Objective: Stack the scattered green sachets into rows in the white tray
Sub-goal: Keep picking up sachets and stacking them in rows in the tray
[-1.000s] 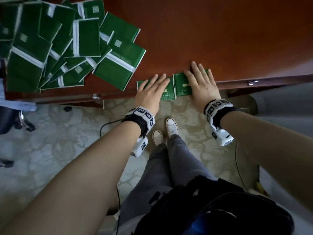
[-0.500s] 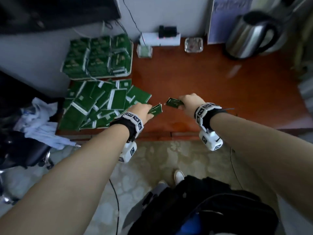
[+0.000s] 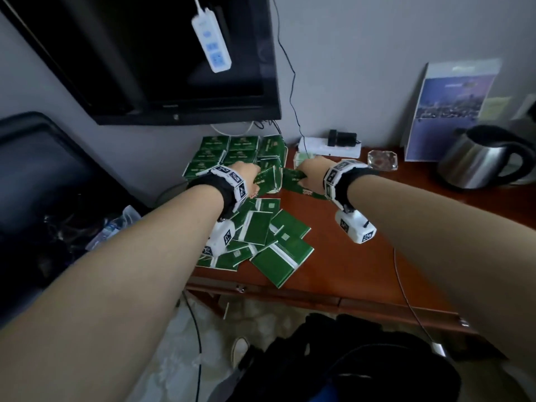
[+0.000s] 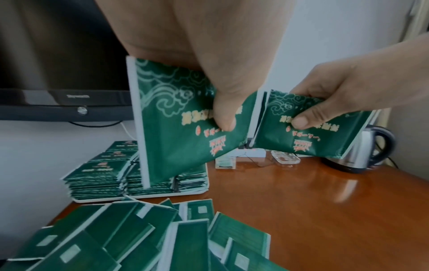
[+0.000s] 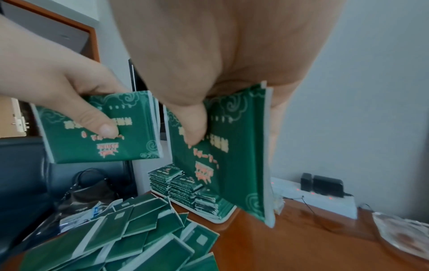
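**Two sachets in the air, heading for the tray**

Both hands are loaded. The left hand [image 4: 209, 60] has thumb and fingers pinched on a green sachet [image 4: 183, 128] at centre frame in its wrist view, and the right hand [image 5: 223, 60] pinches what looks like a second sachet [image 5: 234, 154] the same way; a doubled white edge on it hints at two packets pressed together, though I cannot tell for sure. In the head view the pair hang at mid-frame, just above and right of the white tray [image 3: 285, 153].

Handling looks easy: these are thin, flat, light packets, soft enough to bow slightly under a thumb, with a glossy face that may slide on its neighbours. My read is that a pinch across the printed middle, thumb on front and fingers behind, keeps one flat; a grip at the white sealed edge would probably let it flop.

The count: one tray, filled with stacks in a grid, three across the far row in the head view and at least two rows deep, the rest hidden behind the hands. The loose pile [image 3: 261, 236] below centre holds well over a dozen overlapping sachets, too tangled for an exact tally. One kettle [image 3: 478, 161] stands at the right edge.
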### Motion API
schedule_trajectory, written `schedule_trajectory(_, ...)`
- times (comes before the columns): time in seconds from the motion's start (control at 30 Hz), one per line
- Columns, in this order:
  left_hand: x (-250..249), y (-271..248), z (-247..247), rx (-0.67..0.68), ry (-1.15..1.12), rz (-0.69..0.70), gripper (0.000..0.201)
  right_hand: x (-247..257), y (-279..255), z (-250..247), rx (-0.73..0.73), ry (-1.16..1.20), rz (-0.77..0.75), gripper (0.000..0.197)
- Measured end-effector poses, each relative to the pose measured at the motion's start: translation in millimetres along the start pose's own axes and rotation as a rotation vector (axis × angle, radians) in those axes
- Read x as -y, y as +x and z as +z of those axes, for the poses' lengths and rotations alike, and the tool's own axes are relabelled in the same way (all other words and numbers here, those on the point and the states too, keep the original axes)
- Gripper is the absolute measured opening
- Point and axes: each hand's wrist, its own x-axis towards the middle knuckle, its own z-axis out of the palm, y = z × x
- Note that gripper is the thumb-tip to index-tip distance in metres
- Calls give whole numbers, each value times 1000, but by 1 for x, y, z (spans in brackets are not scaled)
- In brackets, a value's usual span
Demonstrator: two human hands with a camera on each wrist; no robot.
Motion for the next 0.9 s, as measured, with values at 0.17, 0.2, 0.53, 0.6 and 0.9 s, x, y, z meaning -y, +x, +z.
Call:
schedule_trajectory(0.17, 85, 31, 0, -18, 14, -30, 51, 54, 68, -8, 36, -60, 35, 23)
schedule_trajectory(0.2, 104, 39, 1, -16, 16, -29, 52, 66, 83, -7, 61, -77, 51, 22)
schedule_trajectory(0.53, 249, 112, 28, 52, 34, 111, 42, 151, 200, 24, 210, -141, 127, 32)
schedule_trajectory(0.6, 262, 125, 33, 58, 43, 146, 40, 163, 203, 28, 206, -118, 169, 36)
schedule_trajectory(0.9, 286, 168, 63, 72, 17, 192, 38, 175, 226, 45, 163, -6, 273, 43)
